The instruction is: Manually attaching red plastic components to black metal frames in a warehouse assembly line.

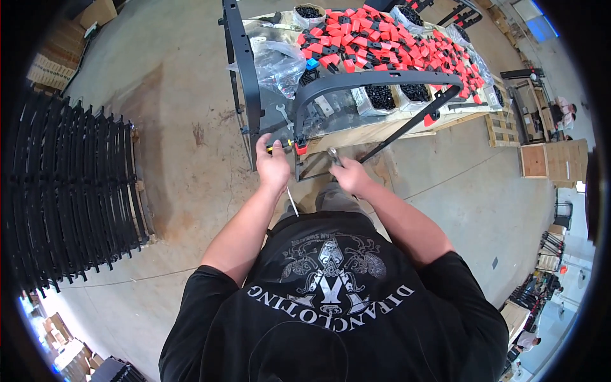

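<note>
A black tubular metal frame [375,79] stands in front of me, its curved bar arching across the near side of the table. At its lower left end sits a red plastic piece [301,149]. My left hand [272,167] is closed round a tool with a yellow-and-black handle [280,146], close beside that red piece. My right hand [350,176] grips a tool with a shiny metal head [333,154], its handle mostly hidden in my fist. Another red piece [431,118] is on the frame's slanting right bar. A thin white rod or cord [292,200] shows below my left wrist.
The table [337,137] carries a heap of red-and-black plastic pieces [388,44], tubs of small black parts [380,97], a plastic bag [275,63] and an open-end wrench [284,113]. Another black upright [245,70] rises at left. Stacked black frames [73,191] stand far left.
</note>
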`<state>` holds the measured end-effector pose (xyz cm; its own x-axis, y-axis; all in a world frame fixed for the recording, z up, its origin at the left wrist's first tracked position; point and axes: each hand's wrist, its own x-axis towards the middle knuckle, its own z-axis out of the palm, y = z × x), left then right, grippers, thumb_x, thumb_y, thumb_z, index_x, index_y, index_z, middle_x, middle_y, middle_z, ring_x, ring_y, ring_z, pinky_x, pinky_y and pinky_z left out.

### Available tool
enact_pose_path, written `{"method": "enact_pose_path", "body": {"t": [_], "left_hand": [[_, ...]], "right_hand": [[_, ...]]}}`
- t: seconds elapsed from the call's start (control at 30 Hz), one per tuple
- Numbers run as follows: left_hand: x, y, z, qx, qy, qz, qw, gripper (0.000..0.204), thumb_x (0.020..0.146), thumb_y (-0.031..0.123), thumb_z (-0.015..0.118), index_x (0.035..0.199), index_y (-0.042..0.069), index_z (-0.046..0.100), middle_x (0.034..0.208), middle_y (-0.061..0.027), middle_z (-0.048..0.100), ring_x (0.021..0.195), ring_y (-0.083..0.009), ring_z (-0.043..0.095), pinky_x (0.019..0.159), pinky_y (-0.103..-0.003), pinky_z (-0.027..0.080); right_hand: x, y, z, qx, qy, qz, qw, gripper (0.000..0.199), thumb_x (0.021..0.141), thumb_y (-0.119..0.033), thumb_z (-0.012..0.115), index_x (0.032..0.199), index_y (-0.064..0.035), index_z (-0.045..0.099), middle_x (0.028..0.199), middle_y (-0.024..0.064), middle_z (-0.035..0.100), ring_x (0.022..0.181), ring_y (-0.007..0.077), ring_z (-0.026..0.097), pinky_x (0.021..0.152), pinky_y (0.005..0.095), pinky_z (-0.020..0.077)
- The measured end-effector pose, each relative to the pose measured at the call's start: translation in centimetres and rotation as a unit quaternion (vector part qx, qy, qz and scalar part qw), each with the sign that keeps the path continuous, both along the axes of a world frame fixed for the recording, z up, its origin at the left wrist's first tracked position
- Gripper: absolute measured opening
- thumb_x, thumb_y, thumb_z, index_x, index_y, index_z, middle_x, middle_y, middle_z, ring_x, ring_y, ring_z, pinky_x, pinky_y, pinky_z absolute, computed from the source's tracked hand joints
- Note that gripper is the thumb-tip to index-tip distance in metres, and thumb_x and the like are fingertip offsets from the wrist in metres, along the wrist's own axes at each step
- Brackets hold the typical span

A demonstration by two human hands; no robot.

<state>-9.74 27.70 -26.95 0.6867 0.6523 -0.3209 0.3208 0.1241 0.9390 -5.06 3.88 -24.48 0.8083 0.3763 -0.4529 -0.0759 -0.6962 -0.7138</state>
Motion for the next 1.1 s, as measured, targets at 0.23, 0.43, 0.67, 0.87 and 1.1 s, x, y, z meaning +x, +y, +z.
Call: {"method": "enact_pose_path", "body": {"t": [0.23,0.43,0.67,0.87,1.1], "left_hand": [[0.5,-1.1,7.0,-0.193,0.07,-0.022,0.978,0.019,0.1,0.02,0.065,0.112,0.012,0.051,0.065,0.0038,0.044,0.046,-0.0061,0.034,0.039,-0.026,0.025],[0.4,-1.0,7.1,-0.184,0.065,-0.009,0.981,0.021,0.099,0.02,0.067,0.111,0.013,0.051,0.068,0.0039,0.046,0.047,-0.0059,0.035,0.039,-0.025,0.025],[0.4,-1.1,6.7,-0.182,0.061,-0.007,0.981,0.021,0.099,0.019,0.067,0.111,0.013,0.051,0.071,0.0034,0.047,0.048,-0.0057,0.037,0.039,-0.025,0.027],[0.8,-1.7,6.7,-0.173,0.066,0.008,0.983,0.02,0.099,0.019,0.067,0.11,0.013,0.051,0.069,0.0038,0.047,0.048,-0.0057,0.037,0.038,-0.025,0.027],[0.2,-1.2,5.9,-0.153,0.036,0.025,0.987,0.019,0.097,0.022,0.069,0.104,0.013,0.053,0.069,0.0036,0.048,0.045,-0.0056,0.036,0.036,-0.024,0.026]], "right_hand": [[1.9,8.1,1.2,-0.091,-0.085,0.079,0.989,0.039,0.09,-0.013,0.056,0.123,0.0081,0.05,0.109,0.0315,0.067,0.109,0.0446,0.065,0.095,0.049,0.051],[1.9,7.8,2.2,-0.131,-0.086,0.156,0.975,0.037,0.091,-0.01,0.056,0.123,0.0082,0.05,0.11,0.0313,0.067,0.109,0.0432,0.066,0.094,0.0501,0.0515],[1.5,7.7,3.7,-0.05,-0.064,0.082,0.993,0.036,0.089,-0.005,0.057,0.121,0.0096,0.05,0.109,0.0324,0.066,0.108,0.0435,0.066,0.093,0.0492,0.0526],[2.8,8.0,4.0,-0.114,-0.137,0.17,0.969,0.03,0.092,-0.011,0.058,0.113,0.0101,0.052,0.101,0.03,0.068,0.096,0.0425,0.07,0.082,0.0506,0.0574],[4.9,7.8,7.8,0.118,0.367,0.053,0.921,0.026,0.095,-0.023,0.058,0.104,0.0012,0.06,0.085,0.0133,0.067,0.065,0.0307,0.07,0.055,0.0446,0.0574]]}}
